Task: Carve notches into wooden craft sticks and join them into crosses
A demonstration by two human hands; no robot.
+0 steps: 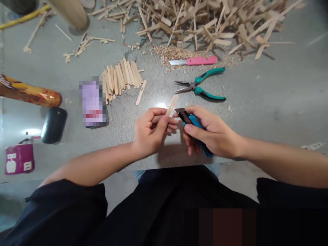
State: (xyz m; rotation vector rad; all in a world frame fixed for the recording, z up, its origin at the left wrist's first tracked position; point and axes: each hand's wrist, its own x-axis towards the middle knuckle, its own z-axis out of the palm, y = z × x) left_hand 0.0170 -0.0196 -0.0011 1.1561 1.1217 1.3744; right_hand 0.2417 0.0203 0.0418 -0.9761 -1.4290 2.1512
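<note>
My left hand (151, 131) is closed around a flat wooden craft stick (172, 104), which pokes up and to the right from my fingers. My right hand (208, 131) grips a blue utility knife (191, 120), its dark blade end resting against the stick near my left fingertips. Both hands hover just above the grey floor mat (256, 102), over my lap.
Green-handled pliers (202, 87) and a pink utility knife (196, 61) lie ahead. A row of craft sticks (121, 77) sits left of centre, a big heap of sticks (205, 20) at the back. A phone (92, 102), black mouse (53, 124) and power strip (19, 159) lie left.
</note>
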